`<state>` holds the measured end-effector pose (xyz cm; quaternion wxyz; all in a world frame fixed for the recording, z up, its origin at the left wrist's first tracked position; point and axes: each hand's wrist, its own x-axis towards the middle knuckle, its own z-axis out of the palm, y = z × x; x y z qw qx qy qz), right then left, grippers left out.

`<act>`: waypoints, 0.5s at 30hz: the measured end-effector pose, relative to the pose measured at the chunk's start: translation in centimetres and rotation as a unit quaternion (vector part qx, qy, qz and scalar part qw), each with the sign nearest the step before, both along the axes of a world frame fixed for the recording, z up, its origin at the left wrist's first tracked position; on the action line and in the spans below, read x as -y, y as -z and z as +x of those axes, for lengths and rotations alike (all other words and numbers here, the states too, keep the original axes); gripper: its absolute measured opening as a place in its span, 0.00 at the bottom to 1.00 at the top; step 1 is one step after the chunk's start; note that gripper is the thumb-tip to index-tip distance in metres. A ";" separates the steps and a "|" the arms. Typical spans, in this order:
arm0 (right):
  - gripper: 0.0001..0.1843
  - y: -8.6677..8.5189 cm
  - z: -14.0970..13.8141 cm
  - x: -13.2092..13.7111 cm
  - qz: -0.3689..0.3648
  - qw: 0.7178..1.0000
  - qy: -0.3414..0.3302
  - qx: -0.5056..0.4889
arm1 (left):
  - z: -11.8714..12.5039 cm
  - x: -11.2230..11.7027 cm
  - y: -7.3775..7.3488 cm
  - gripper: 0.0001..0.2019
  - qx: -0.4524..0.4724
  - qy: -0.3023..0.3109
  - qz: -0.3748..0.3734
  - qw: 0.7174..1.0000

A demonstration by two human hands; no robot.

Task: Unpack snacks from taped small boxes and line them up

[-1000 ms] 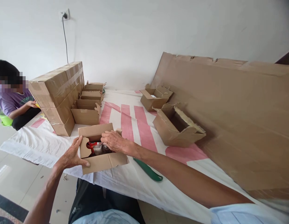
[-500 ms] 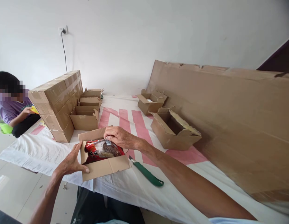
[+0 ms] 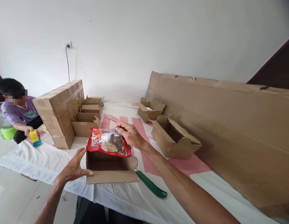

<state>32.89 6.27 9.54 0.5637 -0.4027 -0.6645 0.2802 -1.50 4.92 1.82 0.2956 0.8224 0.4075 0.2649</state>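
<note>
My right hand (image 3: pixel 130 133) pinches the top edge of a red food packet (image 3: pixel 109 141) with a clear window showing dark contents. The packet hangs tilted over the rear of an open cardboard box (image 3: pixel 112 176), hiding its back flap. At the box's left end, my left hand (image 3: pixel 74 166) steadies it, thumb on the front flap and fingers along the side. The inside that shows looks dark and bare. A green-handled cutter (image 3: pixel 151 184) lies just right of the box, its blade end partly hidden by a flap.
Taped boxes (image 3: pixel 60 107) are stacked at left, beside several open boxes (image 3: pixel 85 127). Two more open boxes (image 3: pixel 167 140) stand at right before a large cardboard sheet (image 3: pixel 223 133). A seated person (image 3: pixel 18 112) holds a yellow and blue tape dispenser (image 3: pixel 34 137) at the far left.
My right hand has lifted the packet out of the box. My left hand stays on the box. The person at left has brought the yellow item lower. The view has tilted slightly upward.
</note>
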 end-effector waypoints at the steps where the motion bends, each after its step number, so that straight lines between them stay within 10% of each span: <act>1: 0.14 0.3 0.0 0.0 0.006 1.000 0.014 -0.015 | 0.2 -0.2 -0.1 0.50 0.010 -0.022 0.021 0.999; 6: 0.12 1.0 -1.2 0.8 0.062 0.987 0.101 -0.111 | 2.5 -0.6 -2.5 0.32 0.089 -0.090 0.073 0.989; 10: 0.10 1.8 -3.5 2.0 0.098 0.979 0.127 -0.125 | 5.5 -0.9 -4.6 0.28 0.213 -0.043 -0.027 0.976; 15: 0.11 3.0 -4.9 2.7 0.054 0.996 0.040 -0.062 | 7.9 -2.3 -5.3 0.36 0.436 -0.016 -0.122 0.892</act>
